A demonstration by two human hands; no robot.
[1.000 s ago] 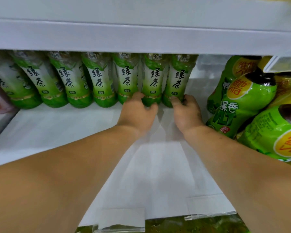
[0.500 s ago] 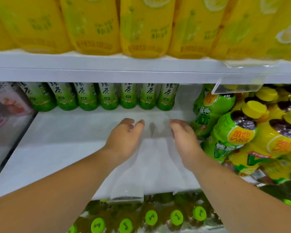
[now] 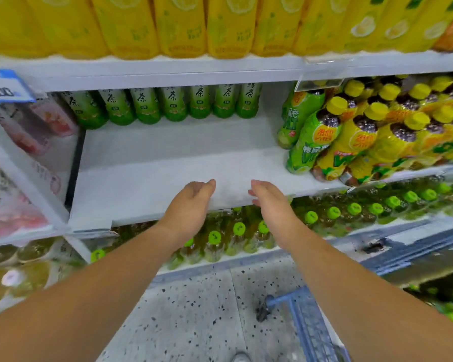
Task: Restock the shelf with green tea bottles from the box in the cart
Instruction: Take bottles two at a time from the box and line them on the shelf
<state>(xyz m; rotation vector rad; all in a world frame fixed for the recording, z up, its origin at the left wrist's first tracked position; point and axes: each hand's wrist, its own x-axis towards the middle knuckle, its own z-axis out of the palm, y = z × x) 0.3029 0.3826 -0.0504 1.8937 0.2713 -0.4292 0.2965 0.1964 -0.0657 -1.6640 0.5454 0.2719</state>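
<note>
Left hand (image 3: 191, 202), right hand (image 3: 268, 202) loose, empty, at shelf (image 3: 147, 178) front edge; green tea bottles (image 3: 173, 105) at back.

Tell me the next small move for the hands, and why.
Probably lower both hands toward the cart for more bottles: the left hand and right hand are empty at the shelf front, and only one row of green tea bottles shows at its back.
</note>
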